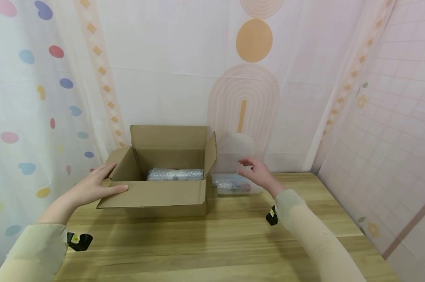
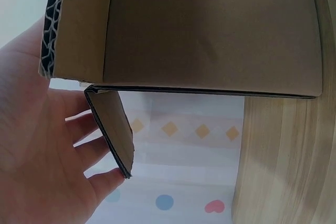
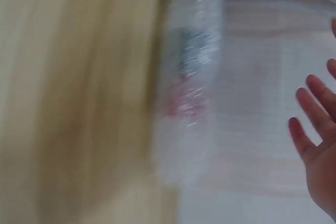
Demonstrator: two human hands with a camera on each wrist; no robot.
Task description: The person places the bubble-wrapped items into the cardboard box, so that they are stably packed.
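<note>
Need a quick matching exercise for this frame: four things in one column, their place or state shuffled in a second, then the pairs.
1. left hand
2. right hand
3. bubble-wrapped bundle
4. second wrapped bundle

A. lies on the table beside the box
B. rests on the cardboard box's left flap
C. lies inside the box
D. open, above the table, holding nothing

Pairs: 1-B, 2-D, 3-C, 4-A

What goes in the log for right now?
left hand: rests on box flap | right hand: open above wrapped bundle | second bundle: inside box

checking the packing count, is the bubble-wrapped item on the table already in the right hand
No, the right hand hovers open above the bubble-wrapped item, which lies on the table beside the cardboard box.
</note>
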